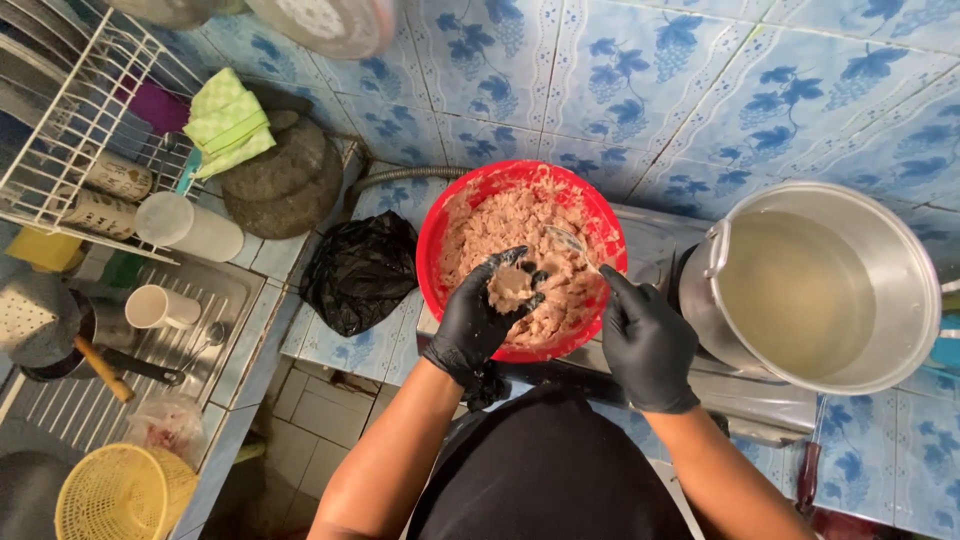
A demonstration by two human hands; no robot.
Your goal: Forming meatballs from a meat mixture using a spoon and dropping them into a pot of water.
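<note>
Left hand (490, 305), black-gloved, is cupping a lump of pinkish minced mixture (510, 287), fingers curled loosely around it, over the red bowl (440, 225) of the same mixture. Right hand (645, 335), also gloved, is gripping a spoon (572, 242) dipping into the bowl. A steel pot (905, 300) of cloudy liquid is sitting just beside.

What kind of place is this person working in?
Most likely a small home kitchen. A round red plastic bowl of minced mixture sits on the counter beside a large steel pot of cloudy liquid, and a white wire dish rack stands above a steel sink.
</note>
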